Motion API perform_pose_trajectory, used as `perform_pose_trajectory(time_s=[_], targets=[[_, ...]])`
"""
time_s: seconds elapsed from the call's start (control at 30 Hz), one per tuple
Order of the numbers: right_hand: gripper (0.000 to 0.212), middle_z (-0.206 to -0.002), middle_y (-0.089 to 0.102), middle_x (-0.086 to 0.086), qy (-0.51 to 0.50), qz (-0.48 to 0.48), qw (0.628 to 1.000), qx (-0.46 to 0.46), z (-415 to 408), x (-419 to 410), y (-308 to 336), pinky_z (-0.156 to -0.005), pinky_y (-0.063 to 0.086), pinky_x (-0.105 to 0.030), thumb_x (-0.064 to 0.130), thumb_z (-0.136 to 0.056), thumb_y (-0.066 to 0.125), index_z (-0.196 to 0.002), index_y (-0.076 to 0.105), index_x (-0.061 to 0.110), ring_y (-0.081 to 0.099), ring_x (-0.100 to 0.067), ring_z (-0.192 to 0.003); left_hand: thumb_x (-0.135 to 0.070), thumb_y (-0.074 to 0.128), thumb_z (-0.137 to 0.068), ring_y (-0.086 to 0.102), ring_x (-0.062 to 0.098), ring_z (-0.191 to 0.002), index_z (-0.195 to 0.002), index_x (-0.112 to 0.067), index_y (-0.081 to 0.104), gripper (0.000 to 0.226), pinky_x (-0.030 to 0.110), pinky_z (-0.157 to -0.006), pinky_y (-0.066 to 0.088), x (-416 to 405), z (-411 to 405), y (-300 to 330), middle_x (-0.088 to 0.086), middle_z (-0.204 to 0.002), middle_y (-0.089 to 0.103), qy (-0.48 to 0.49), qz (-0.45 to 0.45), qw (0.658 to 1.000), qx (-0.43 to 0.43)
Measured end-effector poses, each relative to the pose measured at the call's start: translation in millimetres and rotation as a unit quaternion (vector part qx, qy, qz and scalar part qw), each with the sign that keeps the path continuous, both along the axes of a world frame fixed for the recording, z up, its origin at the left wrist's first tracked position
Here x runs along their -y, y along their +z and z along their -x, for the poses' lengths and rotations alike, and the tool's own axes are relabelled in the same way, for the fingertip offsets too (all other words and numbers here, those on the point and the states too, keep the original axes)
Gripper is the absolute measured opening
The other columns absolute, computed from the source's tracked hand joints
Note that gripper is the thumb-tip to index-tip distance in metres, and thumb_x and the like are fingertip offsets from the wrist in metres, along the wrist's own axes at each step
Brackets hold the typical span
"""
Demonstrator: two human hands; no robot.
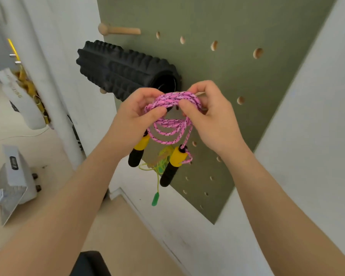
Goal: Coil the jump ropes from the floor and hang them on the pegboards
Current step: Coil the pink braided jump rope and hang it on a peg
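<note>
Gripping the pink jump rope (172,114) from both sides, the two hands hold its coiled bundle up against the green pegboard (237,80), just below the end of a black ridged foam roller (126,71) that sticks out from the board. The left hand (136,118) has its fingers curled over the top of the coil and its thumb pressed onto the strands from the near side, so its grip is clenched on the rope. The right hand (211,118) does the same on the other side: fingers wrapped over the upper strands, thumb pinching them from the front. Between the two hands the strands bunch into a thick arch, and several loops sag below it.

Two yellow and black handles (173,166) hang from the coil, one under the left wrist and one lower, near the middle, both tilted and close to the board's face. Behind them, lower on the pegboard, hangs a thin yellow-green rope (157,168) with a green handle (155,199) dangling at its end; what it hangs on is hidden.

A wooden peg (120,30) juts from the upper left of the board, apart from the hands. Whether the pink coil already sits over a peg cannot be told, as the hands cover that spot. White boxes (14,176) sit on the floor (127,226) to the left
</note>
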State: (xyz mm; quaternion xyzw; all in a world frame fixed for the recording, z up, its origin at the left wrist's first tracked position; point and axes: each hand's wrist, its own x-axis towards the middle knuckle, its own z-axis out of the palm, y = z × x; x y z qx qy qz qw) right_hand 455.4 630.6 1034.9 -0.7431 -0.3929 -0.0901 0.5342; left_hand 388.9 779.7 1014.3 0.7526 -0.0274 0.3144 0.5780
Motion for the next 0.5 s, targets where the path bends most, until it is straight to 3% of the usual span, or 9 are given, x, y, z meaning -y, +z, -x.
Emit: perform_pose_trajectory(time_s=[0.13, 0.3, 0.4, 0.5], targets=[[0.011, -0.079, 0.068, -0.003, -0.053, 0.023, 0.996, 0.062, -14.1, -9.8, 12.7, -0.065, 0.047, -0.034, 0.026, -0.092, 0.055, -0.097, 0.046, 0.021, 0.058, -0.014, -0.066, -0.006, 0.055, -0.091, 0.062, 0.006, -0.094, -0.112, -0.014, 0.054, 0.023, 0.024, -0.084, 0.052, -10.6, -22.9, 12.6, -0.004, -0.101, 0.064, 0.014, -0.059, 0.998, 0.035], [0.011, -0.072, 0.060, 0.002, -0.151, 0.053, 0.983, 0.094, -35.8, -9.6, 8.7, -0.057, 0.040, -0.028, 0.027, -0.092, 0.053, -0.098, 0.047, 0.020, 0.051, -0.009, -0.059, -0.016, 0.053, -0.093, 0.058, 0.007, -0.101, -0.116, -0.017, 0.056, 0.023, 0.028, -0.091, 0.047, -9.2, -58.4, 7.6, -0.008, -0.107, 0.062, 0.075, -0.145, 0.987, -0.002], [0.021, -0.091, 0.059, -0.001, -0.234, 0.096, 0.956, 0.151, -42.2, -8.3, 3.5, -0.064, 0.042, -0.034, 0.029, -0.092, 0.053, -0.105, 0.052, 0.012, 0.057, -0.021, -0.081, -0.017, 0.057, -0.091, 0.060, 0.011, -0.097, -0.114, -0.015, 0.060, 0.024, 0.032, -0.089, 0.050, -5.2, -76.1, 4.3, -0.003, -0.105, 0.065, 0.060, -0.122, 0.991, -0.017], [0.024, -0.113, 0.052, -0.007, -0.305, 0.121, 0.917, 0.226, -43.2, -5.7, 0.2, -0.062, 0.035, -0.031, 0.028, -0.091, 0.053, -0.108, 0.052, 0.010, 0.053, -0.025, -0.094, -0.014, 0.056, -0.091, 0.054, 0.009, -0.102, -0.121, -0.009, 0.060, 0.031, 0.021, -0.092, 0.043, 1.0, -90.0, -0.8, 0.002, -0.113, 0.063, 0.119, -0.166, 0.978, 0.027]])
